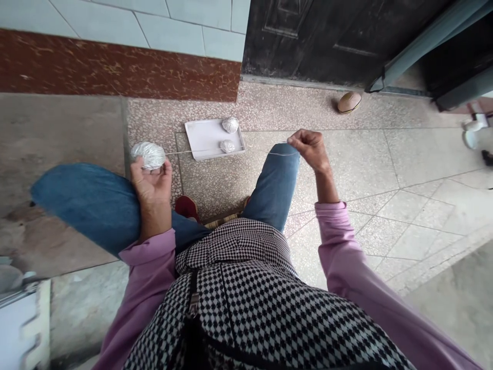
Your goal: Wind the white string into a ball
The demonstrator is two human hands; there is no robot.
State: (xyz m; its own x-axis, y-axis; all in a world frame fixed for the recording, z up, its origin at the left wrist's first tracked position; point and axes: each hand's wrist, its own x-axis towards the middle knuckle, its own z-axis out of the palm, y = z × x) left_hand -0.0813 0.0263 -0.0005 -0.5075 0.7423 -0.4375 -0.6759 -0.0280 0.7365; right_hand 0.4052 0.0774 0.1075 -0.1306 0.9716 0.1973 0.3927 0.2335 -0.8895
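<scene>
A large ball of white yarn (148, 155) rests in my left hand (152, 182), palm up, the fingers curled around its lower side. From the ball a strand of yarn (179, 152) stretches rightward over a white tray (200, 137). Beyond my right knee, my right hand (310, 146) pinches a thin white strand between thumb and fingers. Two smaller white yarn balls lie in the tray: one ball (230, 125) near its upper right corner, the other ball (227, 146) below it, close to the strand. Part of the strand near my right knee is too thin to follow.
Speckled floor tiles (346, 159) spread ahead and to the right. A round brownish object (349, 103) sits near the dark door (308, 41). At the upper left stands a tiled wall with a red-brown base (115, 69). White items (475, 123) lie at the far right.
</scene>
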